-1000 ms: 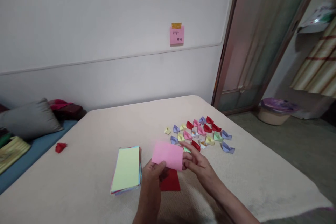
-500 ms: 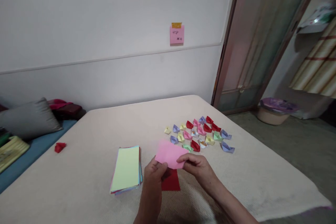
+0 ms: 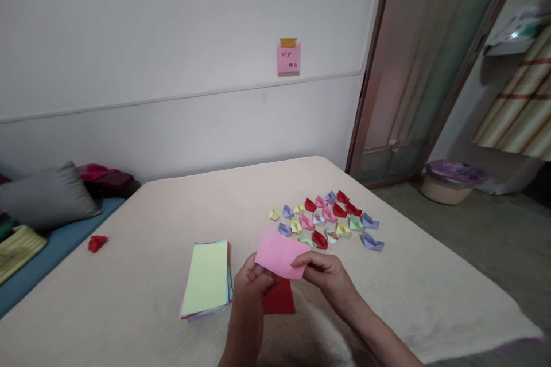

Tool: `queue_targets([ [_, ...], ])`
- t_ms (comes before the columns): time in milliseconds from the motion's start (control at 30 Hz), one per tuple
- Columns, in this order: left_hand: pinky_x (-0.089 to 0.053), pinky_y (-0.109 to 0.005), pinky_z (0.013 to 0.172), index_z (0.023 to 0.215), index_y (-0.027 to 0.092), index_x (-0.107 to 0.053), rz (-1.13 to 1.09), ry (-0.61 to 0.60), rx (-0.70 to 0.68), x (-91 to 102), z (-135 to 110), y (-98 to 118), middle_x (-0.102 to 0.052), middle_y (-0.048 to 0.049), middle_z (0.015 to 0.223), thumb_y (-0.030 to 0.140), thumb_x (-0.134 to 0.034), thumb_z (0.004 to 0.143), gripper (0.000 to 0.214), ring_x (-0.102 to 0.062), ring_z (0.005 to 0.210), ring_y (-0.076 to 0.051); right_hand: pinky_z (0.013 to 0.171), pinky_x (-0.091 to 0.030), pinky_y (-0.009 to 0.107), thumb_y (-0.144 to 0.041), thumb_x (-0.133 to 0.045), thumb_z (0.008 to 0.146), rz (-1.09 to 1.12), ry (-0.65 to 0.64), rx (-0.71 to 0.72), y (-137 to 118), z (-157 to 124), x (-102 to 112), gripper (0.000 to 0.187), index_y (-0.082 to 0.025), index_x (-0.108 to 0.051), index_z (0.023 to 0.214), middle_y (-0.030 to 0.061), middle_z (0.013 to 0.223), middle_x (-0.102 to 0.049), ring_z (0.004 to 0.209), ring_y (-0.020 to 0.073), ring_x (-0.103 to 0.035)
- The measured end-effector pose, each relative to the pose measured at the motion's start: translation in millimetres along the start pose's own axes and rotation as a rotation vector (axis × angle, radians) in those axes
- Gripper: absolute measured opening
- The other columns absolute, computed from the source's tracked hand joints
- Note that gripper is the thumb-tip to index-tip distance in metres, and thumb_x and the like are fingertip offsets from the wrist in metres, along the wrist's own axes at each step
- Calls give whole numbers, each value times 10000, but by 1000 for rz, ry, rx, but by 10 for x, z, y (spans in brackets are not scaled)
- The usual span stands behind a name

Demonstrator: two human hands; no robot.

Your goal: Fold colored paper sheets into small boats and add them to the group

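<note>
A pink sheet of paper (image 3: 282, 253) with a faint crease is held up between my two hands. My left hand (image 3: 251, 287) grips its lower left edge, the thumb in front of and below the sheet. At the right edge my right hand (image 3: 325, 272) pinches it between thumb and fingers. Beneath, partly hidden by the left hand and the pink sheet, a red sheet of paper (image 3: 282, 298) lies on the cloth. Left of my hands is a stack of coloured paper (image 3: 207, 278), pale green on top.
Several small folded paper boats (image 3: 330, 214) in many colours stand beyond my right hand on the cloth-covered surface (image 3: 172, 206). A crumpled-looking red paper piece (image 3: 97, 243) lies far left, near a grey pillow (image 3: 51, 195). A pink note (image 3: 288, 59) is taped to the wall.
My left thumb has slipped from the front of the pink sheet to just below its lower edge. The right hand keeps its pinch, and the sheet has barely moved.
</note>
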State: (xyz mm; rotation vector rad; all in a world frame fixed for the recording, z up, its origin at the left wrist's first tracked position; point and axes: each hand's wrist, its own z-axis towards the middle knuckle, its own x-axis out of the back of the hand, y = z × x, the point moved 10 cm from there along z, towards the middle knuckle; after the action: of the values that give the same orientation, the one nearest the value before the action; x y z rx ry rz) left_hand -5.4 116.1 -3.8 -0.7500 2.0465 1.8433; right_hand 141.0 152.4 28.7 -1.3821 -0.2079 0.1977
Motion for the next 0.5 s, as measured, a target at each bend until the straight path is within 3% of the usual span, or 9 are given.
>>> queue_targets([
  [100,-477,-291,653,1090,139,-596,53,70,-56,108,11,44,-708,-99,911,140,-642,537,555,-643,746,-213,667,-440,280,-189,-633,647,24,16,13,-9,2,17,122,-224,-745,681,10,693,-690,677,182,-594],
  [200,-405,-367,934,1166,172,-565,350,221,-288,192,-100,320,-613,-134,1199,116,-662,566,610,-535,1130,-282,649,-436,274,-198,-649,654,43,50,8,4,7,56,101,-216,-743,687,12,694,-685,674,178,-590],
  [300,-224,-408,1079,1194,217,-577,751,216,-554,-33,-291,545,-501,-109,1356,154,-666,666,539,-370,1291,-284,633,-433,266,-192,-661,653,47,80,1,24,9,86,95,-214,-741,699,8,698,-681,667,171,-584],
  [400,-209,-425,1075,1124,246,-642,861,123,-616,-208,-359,482,-566,-106,1295,210,-675,707,420,-430,1239,-307,653,-441,268,-177,-657,667,37,44,27,5,-7,29,90,-213,-735,696,4,692,-673,674,168,-584],
  [500,-373,-385,927,969,248,-710,776,172,-450,-77,-267,309,-702,-106,999,291,-675,727,249,-591,975,-301,705,-467,288,-189,-634,722,53,-39,40,-24,-50,-85,167,-219,-729,856,22,793,-684,738,180,-607],
])
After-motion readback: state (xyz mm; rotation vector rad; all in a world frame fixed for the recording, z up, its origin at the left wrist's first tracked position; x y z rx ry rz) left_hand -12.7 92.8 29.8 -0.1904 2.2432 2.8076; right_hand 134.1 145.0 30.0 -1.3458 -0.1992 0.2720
